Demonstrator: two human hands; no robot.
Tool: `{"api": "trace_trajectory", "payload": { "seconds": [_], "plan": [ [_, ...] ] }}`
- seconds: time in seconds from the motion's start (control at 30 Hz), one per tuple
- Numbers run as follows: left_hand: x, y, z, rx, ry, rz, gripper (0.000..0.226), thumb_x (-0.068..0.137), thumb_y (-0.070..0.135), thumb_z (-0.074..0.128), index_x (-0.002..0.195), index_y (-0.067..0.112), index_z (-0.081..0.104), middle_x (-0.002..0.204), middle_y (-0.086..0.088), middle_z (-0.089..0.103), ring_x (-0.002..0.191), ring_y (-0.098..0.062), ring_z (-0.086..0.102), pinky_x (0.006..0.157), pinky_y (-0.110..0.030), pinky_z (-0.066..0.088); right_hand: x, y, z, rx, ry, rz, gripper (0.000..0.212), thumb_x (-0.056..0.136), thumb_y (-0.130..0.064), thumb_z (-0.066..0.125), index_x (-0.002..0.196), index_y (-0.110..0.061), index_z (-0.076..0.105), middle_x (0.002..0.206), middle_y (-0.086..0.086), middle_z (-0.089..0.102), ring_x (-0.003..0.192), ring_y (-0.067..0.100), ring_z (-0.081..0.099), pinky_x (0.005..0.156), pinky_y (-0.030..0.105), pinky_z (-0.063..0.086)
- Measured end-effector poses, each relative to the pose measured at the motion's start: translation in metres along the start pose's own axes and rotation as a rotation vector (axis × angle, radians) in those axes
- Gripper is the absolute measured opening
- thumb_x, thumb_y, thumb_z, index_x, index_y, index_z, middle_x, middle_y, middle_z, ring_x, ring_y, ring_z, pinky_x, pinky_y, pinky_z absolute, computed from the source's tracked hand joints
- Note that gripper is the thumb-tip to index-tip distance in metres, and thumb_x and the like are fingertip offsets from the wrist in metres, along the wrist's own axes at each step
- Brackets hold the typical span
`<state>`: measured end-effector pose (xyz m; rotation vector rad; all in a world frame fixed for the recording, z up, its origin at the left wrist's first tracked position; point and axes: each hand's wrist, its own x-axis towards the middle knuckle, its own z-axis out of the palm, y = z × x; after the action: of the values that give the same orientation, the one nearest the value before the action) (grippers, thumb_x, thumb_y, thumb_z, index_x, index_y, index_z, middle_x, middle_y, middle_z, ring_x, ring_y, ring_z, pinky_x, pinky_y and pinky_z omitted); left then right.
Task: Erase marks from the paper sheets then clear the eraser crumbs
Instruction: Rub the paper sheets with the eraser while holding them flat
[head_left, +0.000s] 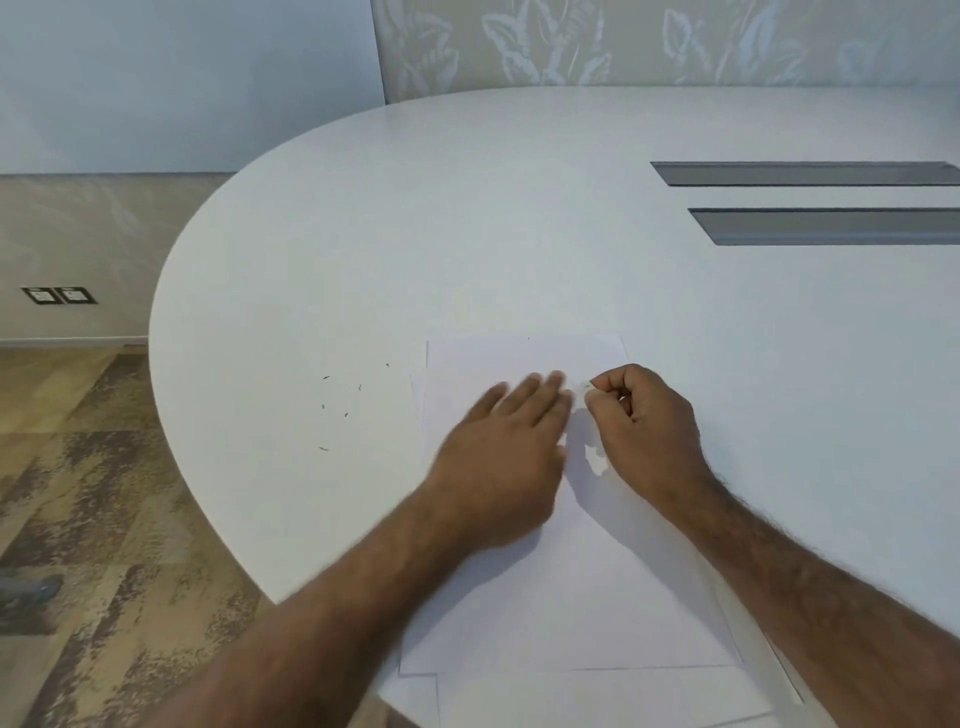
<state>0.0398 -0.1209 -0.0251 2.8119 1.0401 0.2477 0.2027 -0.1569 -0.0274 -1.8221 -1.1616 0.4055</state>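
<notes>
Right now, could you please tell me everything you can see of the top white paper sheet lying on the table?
The top white paper sheet is a plain rectangular page, lying flat on a loose stack of similar white sheets whose offset edges show beneath it, on the white rounded table. It looks nearly blank; any remaining marks are too faint to make out. The left hand presses flat on it, fingers extended. The right hand, closed in a fist, rests on its upper right part.

Eraser hidden in right fist (641, 410)

Left hand (506, 447) flat on paper sheets (524, 613) (right hand (644, 421) fisted beside it).
</notes>
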Motion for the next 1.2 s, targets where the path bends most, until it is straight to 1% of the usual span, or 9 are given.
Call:
{"api": "trace_trajectory", "payload": {
  "seconds": [0.1,0.23,0.47,0.57,0.7,0.97,1.07,1.13,1.2],
  "plan": [
    [0.040,-0.006,0.004,-0.011,-0.145,-0.015,0.057,0.106,0.040,0.022,0.158,0.020,0.011,0.167,0.003,0.003,0.153,-0.014,0.003,0.123,-0.034,0.001,-0.001,0.001,-0.002,0.007,0.002,-0.013,0.009,0.086,-0.024,0.059,0.077,-0.026,0.059,0.070,-0.010,0.064,0.065,0.000,0.057,0.055,0.011,0.040],
    [0.067,-0.046,0.002,0.012,-0.154,-0.112,0.068,0.102,0.057,0.020,0.159,0.022,0.005,0.167,0.006,-0.001,0.153,-0.013,-0.001,0.123,-0.035,0.000,-0.002,-0.002,-0.001,0.012,-0.018,0.000,0.012,0.086,-0.028,0.058,0.075,-0.024,0.059,0.063,-0.007,0.062,0.059,0.009,0.060,0.058,0.026,0.046],
    [0.019,-0.111,-0.017,0.158,-0.066,-0.594,0.069,0.103,0.050,0.019,0.158,0.009,0.007,0.167,-0.008,0.000,0.153,-0.022,0.001,0.124,-0.040,0.001,-0.002,-0.004,-0.002,0.016,-0.029,-0.006,0.013,0.086,-0.029,0.058,0.075,-0.021,0.059,0.068,-0.006,0.064,0.065,0.014,0.062,0.062,0.028,0.049],
    [0.012,-0.069,-0.015,0.039,0.082,-0.385,0.067,0.104,0.045,0.027,0.158,0.009,0.007,0.166,-0.008,0.001,0.153,-0.022,0.003,0.122,-0.036,0.002,-0.002,-0.003,-0.001,0.008,-0.022,-0.012,0.013,0.085,-0.029,0.058,0.075,-0.021,0.060,0.068,-0.007,0.063,0.065,0.013,0.061,0.062,0.027,0.048],
    [0.005,-0.026,-0.001,-0.011,-0.119,0.003,0.069,0.101,0.058,0.020,0.158,0.024,-0.002,0.166,0.008,-0.007,0.152,-0.010,-0.005,0.121,-0.030,-0.001,-0.002,-0.001,-0.001,-0.004,-0.016,-0.018,0.010,0.084,-0.028,0.059,0.077,-0.022,0.060,0.068,-0.008,0.063,0.062,0.006,0.058,0.060,0.023,0.044],
    [-0.032,-0.127,-0.029,0.168,-0.182,-0.592,0.082,0.097,0.064,0.016,0.157,0.012,-0.007,0.164,-0.006,-0.019,0.152,-0.022,-0.011,0.123,-0.039,-0.001,-0.002,-0.002,0.000,-0.010,-0.030,-0.024,0.012,0.083,-0.030,0.058,0.075,-0.021,0.059,0.064,-0.010,0.062,0.061,0.003,0.058,0.058,0.022,0.043],
    [-0.029,-0.086,-0.020,0.089,-0.035,-0.310,0.078,0.099,0.062,0.017,0.157,0.014,-0.006,0.163,-0.001,-0.018,0.151,-0.016,-0.012,0.122,-0.035,-0.002,-0.002,-0.002,0.000,-0.006,-0.026,-0.024,0.012,0.084,-0.030,0.058,0.076,-0.021,0.059,0.064,-0.010,0.062,0.060,0.003,0.058,0.058,0.021,0.042],
    [-0.030,-0.054,-0.010,0.009,-0.087,-0.090,0.077,0.095,0.066,0.009,0.157,0.023,-0.007,0.161,0.011,-0.019,0.148,-0.005,-0.015,0.123,-0.031,-0.002,-0.003,-0.002,-0.001,-0.002,-0.028,-0.021,0.012,0.084,-0.030,0.058,0.075,-0.022,0.059,0.063,-0.010,0.062,0.058,0.005,0.059,0.058,0.022,0.043],
    [-0.034,-0.048,-0.006,0.033,-0.161,-0.070,0.076,0.094,0.069,0.002,0.157,0.028,-0.007,0.161,0.015,-0.017,0.148,-0.003,-0.015,0.123,-0.030,-0.002,-0.003,-0.002,-0.002,-0.001,-0.028,-0.020,0.012,0.084,-0.030,0.058,0.074,-0.023,0.058,0.062,-0.010,0.062,0.058,0.007,0.060,0.059,0.024,0.045]
  ]
}}
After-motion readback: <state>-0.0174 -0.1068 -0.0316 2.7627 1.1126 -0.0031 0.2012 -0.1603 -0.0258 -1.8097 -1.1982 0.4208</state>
